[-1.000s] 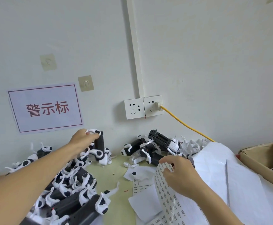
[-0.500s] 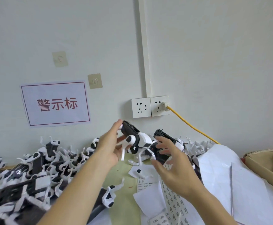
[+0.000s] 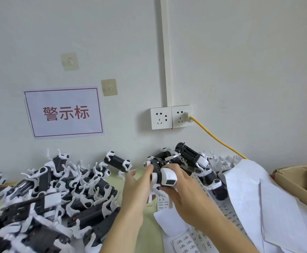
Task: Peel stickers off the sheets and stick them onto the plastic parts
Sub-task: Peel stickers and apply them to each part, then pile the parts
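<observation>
- The pale green table (image 3: 150, 232) runs along the white wall, carrying everything.
- A big heap of black-and-white plastic parts (image 3: 45, 194) covers its left side; a smaller heap (image 3: 191, 157) lies against the wall behind the hands.
- White backing sheets printed with rows of small stickers (image 3: 227, 214) spread right of centre, just under and beside the right hand.
- The left hand (image 3: 136, 187) has its grip curled round the dark end of one black-and-white plastic part (image 3: 162, 177), held above the table.
- The right hand (image 3: 183, 190) pinches the white end of that part; whether a sticker sits under its fingers I cannot tell.
- The part's long axis runs left to right between both hands; the right hand is nearer the sheets, so I judge it does the peeling.
</observation>
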{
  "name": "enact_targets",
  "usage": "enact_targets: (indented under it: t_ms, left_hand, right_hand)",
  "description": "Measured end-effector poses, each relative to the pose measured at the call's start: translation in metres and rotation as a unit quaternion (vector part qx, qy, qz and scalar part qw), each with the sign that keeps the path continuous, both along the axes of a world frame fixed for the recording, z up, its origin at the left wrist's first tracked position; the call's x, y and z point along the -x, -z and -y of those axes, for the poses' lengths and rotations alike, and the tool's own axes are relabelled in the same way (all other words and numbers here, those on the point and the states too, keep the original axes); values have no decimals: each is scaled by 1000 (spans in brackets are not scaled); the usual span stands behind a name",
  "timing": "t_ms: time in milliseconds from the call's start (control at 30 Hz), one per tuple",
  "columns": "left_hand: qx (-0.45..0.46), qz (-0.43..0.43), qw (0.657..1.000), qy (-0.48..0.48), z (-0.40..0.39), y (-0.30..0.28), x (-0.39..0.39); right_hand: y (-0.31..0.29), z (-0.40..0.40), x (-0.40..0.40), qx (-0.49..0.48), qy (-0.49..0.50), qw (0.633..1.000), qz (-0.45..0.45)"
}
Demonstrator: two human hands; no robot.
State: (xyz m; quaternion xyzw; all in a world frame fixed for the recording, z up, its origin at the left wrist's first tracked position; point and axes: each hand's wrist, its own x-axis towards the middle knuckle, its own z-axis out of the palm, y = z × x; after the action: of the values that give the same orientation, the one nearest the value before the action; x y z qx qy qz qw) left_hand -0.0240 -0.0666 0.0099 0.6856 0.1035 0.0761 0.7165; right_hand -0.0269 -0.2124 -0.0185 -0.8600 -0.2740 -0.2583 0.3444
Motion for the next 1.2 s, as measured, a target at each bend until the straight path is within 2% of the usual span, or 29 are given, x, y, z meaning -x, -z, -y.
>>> enact_targets:
  t_ms: [67, 133, 233, 300, 367, 467, 533, 600, 733, 833, 900, 1000, 1100, 1200]
  left_hand:
    - [-53, 5, 998, -29, -2, 6, 2]
    - [-74, 2, 997, 21, -7, 4, 1]
    - [-168, 8, 979, 113, -11, 0, 3]
    - [-206, 16, 969, 137, -12, 3, 5]
    - [-194, 15, 967, 162, -12, 6, 6]
    - [-227, -4, 958, 175, -15, 10, 2]
    - [-225, -24, 959, 170, -16, 13, 1]
    - [-210, -46, 961, 172, -13, 16, 2]
    - [-244, -70, 946, 200, -9, 15, 6]
    - [-287, -70, 937, 186, -11, 17, 2]
    - [-320, -49, 935, 147, -12, 18, 0]
    - [-430, -17, 897, 99, -13, 23, -5]
    - [-459, -12, 882, 105, -10, 24, -5]
    - [-498, 10, 861, 101, -8, 26, -4]
  right_hand:
    - [3, 1, -2, 38, 41, 998, -8]
    - [5, 0, -3, 77, 78, 994, -10]
    - [6, -2, -4, 97, 89, 991, -4]
    - [6, -4, -5, 59, 76, 995, -14]
    - [6, -6, -5, 10, 55, 998, -31]
    - [5, -2, -3, -63, -3, 994, -93]
    - [2, 4, 0, -71, -20, 988, -135]
    - [-3, 14, -1, -69, -4, 989, -129]
    - [-17, 45, -5, -62, 138, 982, -109]
    - [-16, 70, -10, -2, 271, 945, -185]
    - [-14, 77, -11, 52, 324, 916, -229]
    - [-15, 77, -7, 109, 296, 900, -302]
    - [-18, 73, -2, 153, 214, 887, -379]
    - [-22, 71, 1, 114, 165, 891, -407]
